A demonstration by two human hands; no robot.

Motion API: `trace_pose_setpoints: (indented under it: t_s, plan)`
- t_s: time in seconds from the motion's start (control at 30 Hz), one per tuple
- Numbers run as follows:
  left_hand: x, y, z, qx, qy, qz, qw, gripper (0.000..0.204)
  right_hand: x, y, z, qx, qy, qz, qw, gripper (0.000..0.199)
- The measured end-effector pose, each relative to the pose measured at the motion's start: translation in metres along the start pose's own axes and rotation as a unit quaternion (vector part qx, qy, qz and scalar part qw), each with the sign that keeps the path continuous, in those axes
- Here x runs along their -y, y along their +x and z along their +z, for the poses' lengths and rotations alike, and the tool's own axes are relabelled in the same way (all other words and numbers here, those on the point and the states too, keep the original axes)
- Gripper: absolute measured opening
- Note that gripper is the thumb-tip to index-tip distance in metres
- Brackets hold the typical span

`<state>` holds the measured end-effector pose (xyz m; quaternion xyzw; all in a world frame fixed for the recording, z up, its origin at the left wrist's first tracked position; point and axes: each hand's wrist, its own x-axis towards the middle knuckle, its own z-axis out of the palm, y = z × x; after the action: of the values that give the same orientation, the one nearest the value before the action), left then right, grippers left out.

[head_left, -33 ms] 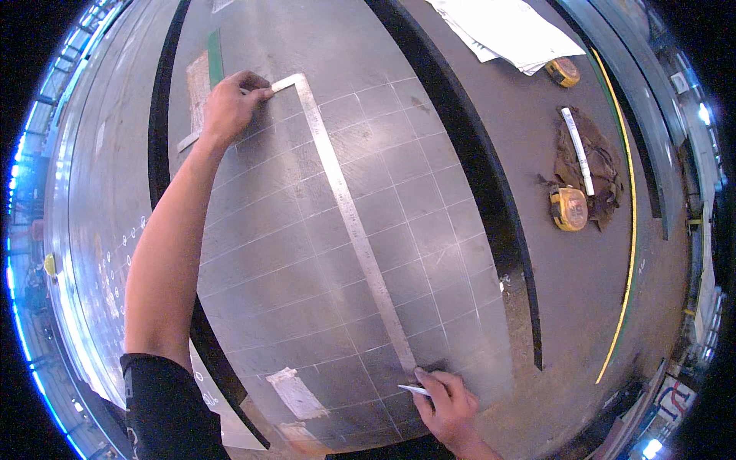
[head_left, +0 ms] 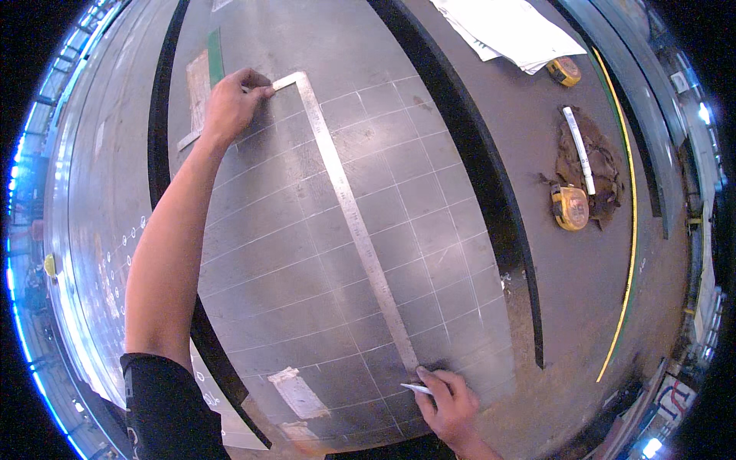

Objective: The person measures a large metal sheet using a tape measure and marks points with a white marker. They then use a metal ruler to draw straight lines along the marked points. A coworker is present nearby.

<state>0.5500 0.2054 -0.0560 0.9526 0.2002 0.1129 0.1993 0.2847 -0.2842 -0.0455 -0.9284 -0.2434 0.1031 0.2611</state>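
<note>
A long L-shaped steel square (head_left: 349, 207) lies flat across a grey metal plate (head_left: 264, 264) scribed with a grid of thin pale lines. At the far end, my left hand (head_left: 236, 107) is closed, pinching the tip of the square's short leg between thumb and fingers. My right hand (head_left: 451, 406), down at the near end of the long leg, is closed round a slim white pointed stick (head_left: 417, 389) whose exact kind I cannot make out. Its fingertips touch the end of the long leg.
Dark bars (head_left: 479, 153) flank the plate. On the right lie two yellow tape measures (head_left: 570, 208), a white marker (head_left: 579, 151) on a brown rag (head_left: 606, 165), and white papers (head_left: 510, 34). A yellow strip (head_left: 632, 222) runs along the far right. Beyond my left hand is a green strip (head_left: 215, 57).
</note>
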Motion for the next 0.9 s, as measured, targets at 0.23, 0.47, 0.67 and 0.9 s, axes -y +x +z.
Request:
trace_pose_setpoints:
  t_s: [0.23,0.47,0.67,0.9]
  plan:
    - [0.011,0.01,0.002,0.005,-0.015,0.029,0.999,0.027,0.009,0.002,0.0,0.006,0.012,0.023,1.0,0.043]
    - [0.023,0.017,0.007,0.036,-0.023,0.06,0.997,0.029,0.014,0.002,-0.002,0.006,0.028,0.049,0.998,0.04]
    - [0.022,0.023,-0.001,0.077,-0.026,0.046,0.996,0.029,0.015,0.005,-0.003,0.0,0.03,0.05,0.998,0.039]
    - [0.048,0.033,0.005,0.088,-0.073,0.047,0.992,0.036,0.01,0.0,0.004,-0.025,0.022,0.027,0.999,0.038]
